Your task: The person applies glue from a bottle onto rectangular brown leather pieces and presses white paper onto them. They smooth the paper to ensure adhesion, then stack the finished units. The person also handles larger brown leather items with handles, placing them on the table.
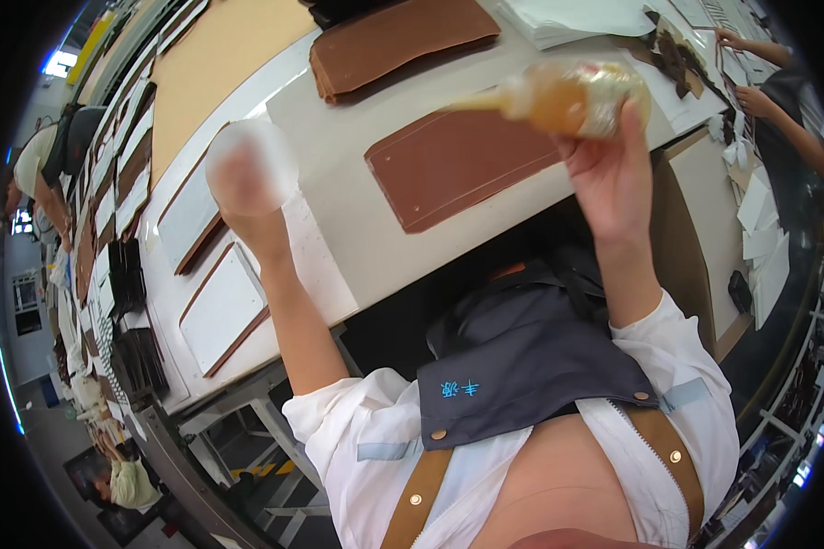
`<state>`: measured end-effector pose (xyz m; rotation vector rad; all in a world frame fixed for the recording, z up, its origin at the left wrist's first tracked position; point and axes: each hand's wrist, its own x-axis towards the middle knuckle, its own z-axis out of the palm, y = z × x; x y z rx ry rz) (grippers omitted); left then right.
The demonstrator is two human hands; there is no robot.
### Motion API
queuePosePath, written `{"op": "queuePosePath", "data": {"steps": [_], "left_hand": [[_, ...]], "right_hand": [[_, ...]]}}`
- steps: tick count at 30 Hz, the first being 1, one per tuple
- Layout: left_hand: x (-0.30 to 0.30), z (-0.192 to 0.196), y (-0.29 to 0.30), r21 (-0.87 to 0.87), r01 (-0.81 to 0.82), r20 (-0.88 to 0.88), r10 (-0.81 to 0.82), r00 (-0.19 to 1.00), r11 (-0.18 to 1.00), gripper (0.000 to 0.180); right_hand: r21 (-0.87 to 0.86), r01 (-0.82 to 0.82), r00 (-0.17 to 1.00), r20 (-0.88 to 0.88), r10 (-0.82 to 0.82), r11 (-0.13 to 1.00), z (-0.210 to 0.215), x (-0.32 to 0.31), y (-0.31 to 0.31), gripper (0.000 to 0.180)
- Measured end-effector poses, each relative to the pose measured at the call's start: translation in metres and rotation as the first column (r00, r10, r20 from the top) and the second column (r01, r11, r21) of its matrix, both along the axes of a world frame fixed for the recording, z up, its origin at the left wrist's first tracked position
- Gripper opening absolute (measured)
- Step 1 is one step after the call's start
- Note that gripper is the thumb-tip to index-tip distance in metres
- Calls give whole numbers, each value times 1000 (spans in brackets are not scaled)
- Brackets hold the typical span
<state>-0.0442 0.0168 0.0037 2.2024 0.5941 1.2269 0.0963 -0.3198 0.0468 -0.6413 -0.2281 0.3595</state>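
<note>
My right hand (613,188) is closed around a squeeze bottle (572,99) of amber liquid. The bottle lies on its side in the air, its long pale nozzle pointing left. Below it, a flat brown leather piece (430,178) with a line along its edge rests on the table. My left hand (247,169) is raised over the left part of the table, near a stack of white-topped panels (188,215). A blur covers its fingers, so what they do is hidden.
A thick stack of brown leather pieces (403,46) sits at the table's far side. White sheets (558,20) lie at the far right. Another white-topped panel stack (222,311) is at the near left. Co-workers' hands (751,96) show at the right, and another person (50,169) bends at the left.
</note>
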Motion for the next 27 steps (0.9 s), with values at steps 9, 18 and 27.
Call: {"op": "queuePosePath", "data": {"steps": [9, 18, 27], "left_hand": [[-1, -12, 9, -21, 10, 9, -10, 1000, 1000, 27], [31, 29, -26, -93, 195, -67, -201, 977, 976, 22], [143, 63, -105, -212, 516, -177, -552, 815, 830, 10]], "right_hand": [[694, 207, 898, -415, 148, 690, -1, 176, -123, 50], [760, 325, 731, -579, 361, 563, -61, 264, -182, 59], [-258, 873, 234, 966, 108, 414, -34, 217, -22, 17]]}}
